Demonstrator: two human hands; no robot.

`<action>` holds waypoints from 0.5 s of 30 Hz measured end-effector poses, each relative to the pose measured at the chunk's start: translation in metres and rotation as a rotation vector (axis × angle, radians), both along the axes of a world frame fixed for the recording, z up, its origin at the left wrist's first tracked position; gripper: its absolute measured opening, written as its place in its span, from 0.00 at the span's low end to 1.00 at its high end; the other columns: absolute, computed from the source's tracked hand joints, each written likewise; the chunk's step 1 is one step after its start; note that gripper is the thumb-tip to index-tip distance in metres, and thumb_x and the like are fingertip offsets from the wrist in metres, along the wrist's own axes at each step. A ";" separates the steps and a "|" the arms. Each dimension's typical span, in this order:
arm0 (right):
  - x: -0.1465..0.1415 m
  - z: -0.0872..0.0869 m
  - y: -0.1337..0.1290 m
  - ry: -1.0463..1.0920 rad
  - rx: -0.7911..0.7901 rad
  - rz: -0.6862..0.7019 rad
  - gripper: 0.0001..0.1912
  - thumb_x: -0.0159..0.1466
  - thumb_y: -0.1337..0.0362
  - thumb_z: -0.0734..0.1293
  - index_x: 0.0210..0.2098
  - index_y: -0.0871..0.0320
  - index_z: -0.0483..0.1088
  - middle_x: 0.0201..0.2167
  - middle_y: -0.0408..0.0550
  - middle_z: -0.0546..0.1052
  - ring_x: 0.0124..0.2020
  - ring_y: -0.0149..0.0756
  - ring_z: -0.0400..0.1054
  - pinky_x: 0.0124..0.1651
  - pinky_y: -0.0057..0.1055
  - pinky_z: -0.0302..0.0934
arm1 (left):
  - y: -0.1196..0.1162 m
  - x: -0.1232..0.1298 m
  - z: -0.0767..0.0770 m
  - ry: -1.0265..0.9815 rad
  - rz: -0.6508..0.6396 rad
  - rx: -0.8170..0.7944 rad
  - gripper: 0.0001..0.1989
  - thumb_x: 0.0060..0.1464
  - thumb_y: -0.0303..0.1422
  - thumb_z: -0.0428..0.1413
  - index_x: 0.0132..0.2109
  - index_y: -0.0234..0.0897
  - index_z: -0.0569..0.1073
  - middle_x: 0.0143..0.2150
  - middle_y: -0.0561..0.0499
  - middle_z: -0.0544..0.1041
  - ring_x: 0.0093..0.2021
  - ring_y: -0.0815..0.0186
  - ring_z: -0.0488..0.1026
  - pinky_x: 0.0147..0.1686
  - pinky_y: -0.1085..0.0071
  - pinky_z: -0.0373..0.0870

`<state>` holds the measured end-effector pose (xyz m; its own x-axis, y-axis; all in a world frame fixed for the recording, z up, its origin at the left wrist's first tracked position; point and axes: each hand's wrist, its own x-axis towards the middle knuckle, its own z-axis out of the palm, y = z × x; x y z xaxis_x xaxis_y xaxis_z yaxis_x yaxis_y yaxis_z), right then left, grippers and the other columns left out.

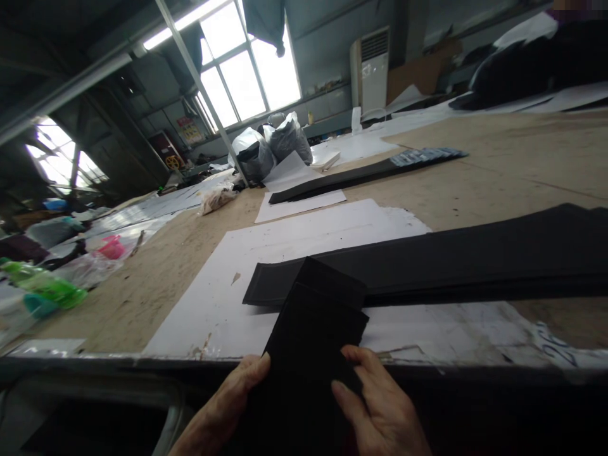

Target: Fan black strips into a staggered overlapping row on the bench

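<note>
Both my hands grip a stack of black flat strips (313, 335) at the table's near edge, tilted with its far end over the work surface. My left hand (228, 399) is closed on the stack's left edge, thumb along the side. On the right edge my right hand (380, 405) is closed, with its thumb on top and fingers at the side. The strips' material is too dark to make out. Beyond the stack's far end, long black strips (451, 266) lie piled on a white sheet (199, 304).
Farther back lies another dark strip bundle (342, 180) with greyish pieces on its right end. Filled plastic bags (287, 142) stand beside a thin pole (204, 88). A green bottle (45, 285) and pink container (111, 247) sit at left. A bin-like rim (175, 405) shows below the table.
</note>
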<state>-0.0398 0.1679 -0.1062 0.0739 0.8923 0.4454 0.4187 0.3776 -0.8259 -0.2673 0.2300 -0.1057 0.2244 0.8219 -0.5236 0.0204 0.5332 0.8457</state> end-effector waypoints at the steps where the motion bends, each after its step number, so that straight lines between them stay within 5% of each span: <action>1: -0.001 0.000 0.000 -0.013 0.013 -0.005 0.10 0.64 0.70 0.59 0.37 0.60 0.72 0.41 0.51 0.71 0.43 0.31 0.70 0.45 0.18 0.64 | 0.000 -0.001 0.000 0.001 0.007 0.007 0.23 0.41 0.51 0.62 0.35 0.34 0.73 0.31 0.49 0.75 0.32 0.61 0.71 0.34 0.68 0.68; 8: -0.008 -0.004 0.004 -0.086 0.100 -0.051 0.08 0.63 0.74 0.58 0.34 0.62 0.68 0.38 0.53 0.69 0.41 0.32 0.69 0.43 0.22 0.65 | -0.008 0.006 0.013 -0.018 -0.001 0.021 0.26 0.37 0.50 0.64 0.39 0.36 0.72 0.37 0.48 0.76 0.38 0.57 0.72 0.38 0.65 0.68; 12: -0.012 -0.011 0.004 -0.085 0.107 -0.081 0.08 0.61 0.74 0.58 0.37 0.63 0.67 0.37 0.54 0.69 0.41 0.34 0.69 0.43 0.25 0.66 | -0.013 0.019 0.028 0.026 -0.047 0.016 0.26 0.26 0.35 0.70 0.36 0.36 0.70 0.30 0.52 0.76 0.32 0.60 0.72 0.31 0.69 0.67; 15: -0.011 -0.011 -0.001 0.034 0.045 -0.252 0.02 0.58 0.70 0.63 0.30 0.59 0.66 0.38 0.52 0.70 0.42 0.38 0.68 0.46 0.30 0.65 | -0.016 0.018 0.033 0.094 -0.056 0.022 0.24 0.26 0.35 0.70 0.35 0.35 0.70 0.29 0.51 0.75 0.33 0.58 0.73 0.32 0.67 0.68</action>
<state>-0.0511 0.1673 -0.1176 0.3068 0.8232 0.4777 0.4768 0.3015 -0.8257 -0.2488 0.2145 -0.0727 0.2210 0.8210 -0.5265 0.1297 0.5103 0.8502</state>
